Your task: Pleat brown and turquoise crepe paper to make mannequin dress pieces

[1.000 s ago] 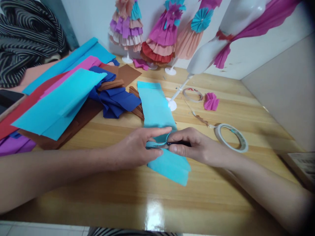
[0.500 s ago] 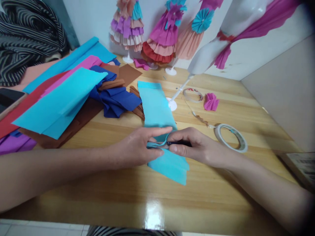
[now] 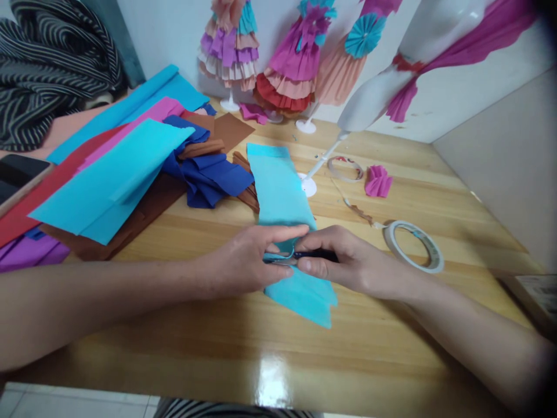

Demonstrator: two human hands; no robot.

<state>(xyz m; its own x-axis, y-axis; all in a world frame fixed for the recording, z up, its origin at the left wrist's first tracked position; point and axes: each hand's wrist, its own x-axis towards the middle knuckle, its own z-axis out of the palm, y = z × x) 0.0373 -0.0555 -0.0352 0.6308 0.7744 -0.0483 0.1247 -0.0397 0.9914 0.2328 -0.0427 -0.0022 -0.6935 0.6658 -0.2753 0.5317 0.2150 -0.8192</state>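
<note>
A long light-blue strip of crepe paper (image 3: 278,186) runs across the wooden table, passing under both hands. My left hand (image 3: 252,258) pinches a raised fold of the strip, with its index finger stretched out above and its thumb below. From the right, my right hand (image 3: 343,261) grips dark-handled scissors (image 3: 317,254) by the handles. The metal blades lie along the fold and point left, between the fingers of my left hand. Their tips are partly hidden there. Below the hands, the near end of the strip lies on the table with a ragged edge.
At left is a heap of coloured crepe paper (image 3: 108,186), with a phone (image 3: 26,174) beside it. Several dressed forms stand at the back, and a bare white mannequin (image 3: 369,104) leans nearer. A tape roll (image 3: 437,258) and a pink crumpled piece (image 3: 378,181) lie at right.
The whole scene has shifted slightly to the right in view. Both hands, the scissors and the strip keep nearly the same position relative to each other.
</note>
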